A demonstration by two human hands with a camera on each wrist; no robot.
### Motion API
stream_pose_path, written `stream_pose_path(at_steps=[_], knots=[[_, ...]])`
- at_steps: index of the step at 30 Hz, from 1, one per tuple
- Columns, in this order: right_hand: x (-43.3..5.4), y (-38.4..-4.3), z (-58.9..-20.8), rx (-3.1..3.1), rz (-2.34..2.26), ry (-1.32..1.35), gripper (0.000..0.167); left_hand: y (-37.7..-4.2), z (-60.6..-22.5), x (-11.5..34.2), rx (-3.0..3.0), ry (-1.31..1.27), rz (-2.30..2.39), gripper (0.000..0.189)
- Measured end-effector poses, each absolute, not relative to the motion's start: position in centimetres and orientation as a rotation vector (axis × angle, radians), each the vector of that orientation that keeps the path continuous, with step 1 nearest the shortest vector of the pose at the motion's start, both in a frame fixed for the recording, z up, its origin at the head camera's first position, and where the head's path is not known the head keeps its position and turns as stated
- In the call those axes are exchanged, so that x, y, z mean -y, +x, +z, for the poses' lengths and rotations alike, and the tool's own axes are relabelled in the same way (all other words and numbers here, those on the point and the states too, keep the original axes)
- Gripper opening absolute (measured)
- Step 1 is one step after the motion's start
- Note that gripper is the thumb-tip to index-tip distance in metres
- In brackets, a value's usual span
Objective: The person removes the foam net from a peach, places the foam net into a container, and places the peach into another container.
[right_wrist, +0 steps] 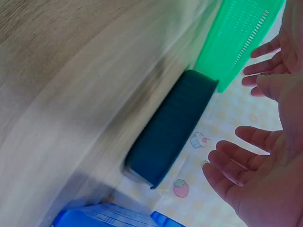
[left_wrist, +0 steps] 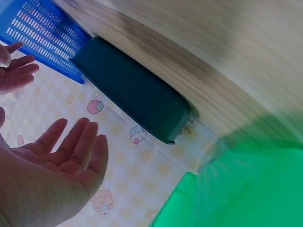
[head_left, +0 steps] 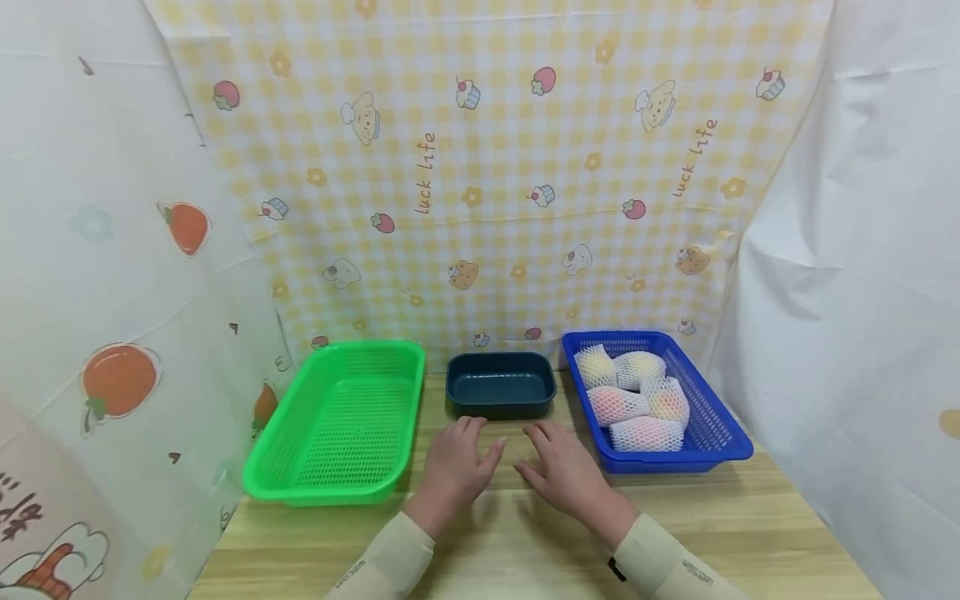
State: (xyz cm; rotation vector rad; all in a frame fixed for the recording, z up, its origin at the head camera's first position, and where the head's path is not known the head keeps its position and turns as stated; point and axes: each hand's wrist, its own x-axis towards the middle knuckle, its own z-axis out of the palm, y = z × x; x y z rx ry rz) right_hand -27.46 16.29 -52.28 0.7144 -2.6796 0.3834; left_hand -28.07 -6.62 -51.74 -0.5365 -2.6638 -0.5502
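Observation:
Both bare hands hover over the table in front of a small dark teal box (head_left: 501,408), holding nothing. The left hand (head_left: 455,467) has relaxed, slightly bent fingers and lies just right of a green basket (head_left: 408,417). Opposite it, the right hand (head_left: 562,471) is near the front left of a blue basket (head_left: 720,429), its fingers loosely spread. In the left wrist view the left palm (left_wrist: 52,175) shows bare. The right palm (right_wrist: 255,179) is likewise bare in the right wrist view. Several fruits in white foam nets (head_left: 647,434) fill the blue basket's left part.
The wooden table (head_left: 510,550) meets a yellow checked cloth (head_left: 495,250) behind the containers. White printed sheeting (head_left: 135,275) hangs at the left, and a plain white sheet (head_left: 817,250) at the right. The green basket's perforated floor shows bare.

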Motion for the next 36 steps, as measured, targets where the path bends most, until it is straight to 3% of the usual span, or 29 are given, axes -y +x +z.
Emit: stream_pose_path(at_steps=[15, 36], knots=[[-21.5, -25.4, -48.5, 2.59, 0.471, 0.678, 0.047, -27.7, -50.4, 3.3, 2.503, -0.798, -0.771, 0.053], [-31.0, -26.5, -45.8, 2.591, 0.459, 0.593, 0.042, -29.7, -48.3, -5.7, 2.617, -0.954, -0.616, 0.063]])
